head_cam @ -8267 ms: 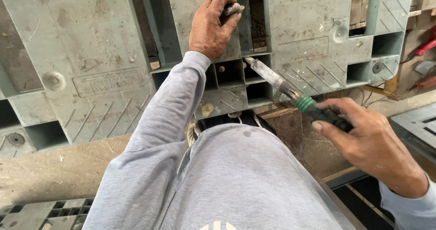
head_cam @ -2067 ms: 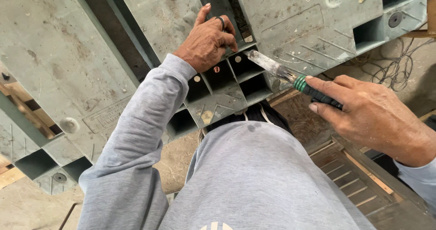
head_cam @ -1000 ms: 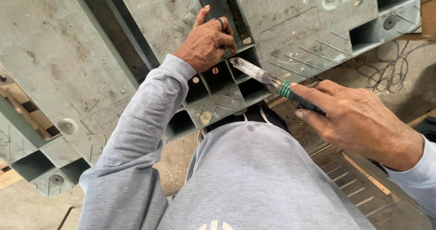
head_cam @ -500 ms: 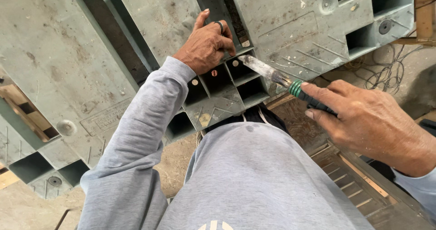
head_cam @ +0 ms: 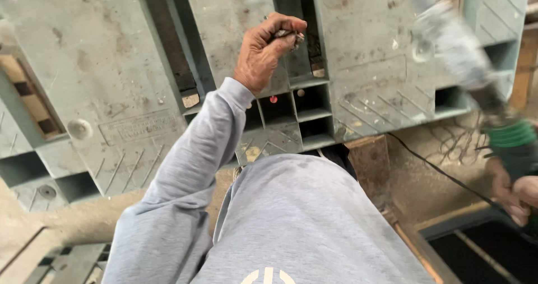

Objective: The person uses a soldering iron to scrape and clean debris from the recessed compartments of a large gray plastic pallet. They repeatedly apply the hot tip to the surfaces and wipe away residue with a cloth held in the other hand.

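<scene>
Big grey plastic pallet (head_cam: 112, 76) fills most of the view, lying w/ ribs and open pockets facing up; dusty, scuffed. Person in grey long-sleeve top (head_cam: 291, 222) leans over it. Below right: a rusty brown block (head_cam: 367, 160) just beside the pallet edge, and a thin black cable (head_cam: 443, 174) running across the dirty floor toward the tool hand.

Left hand (head_cam: 263, 51) sits on the pallet's centre rib, fingers curled shut round a small dark metal bit (head_cam: 287, 34); can't tell what kind, mostly hidden in the fist.

Right hand (head_cam: 513, 191) at the far right edge, fingers wrapped on the dark handle of a tool (head_cam: 476, 88) w/ a green band. Tool is up in the air over the pallet's right part, well apart from the left hand, heavily motion-blurred. Long axis runs diagonal: handle low-right, pale blade end up-left, pointing toward the pallet top.

Risks, as I judge: tool moving fast, so blade could come down off-target and hit left knuckles if it lands near the rib; grip is far back on the handle, could slip; cable near the handle could snag; small bit could drop into an open pocket
</scene>
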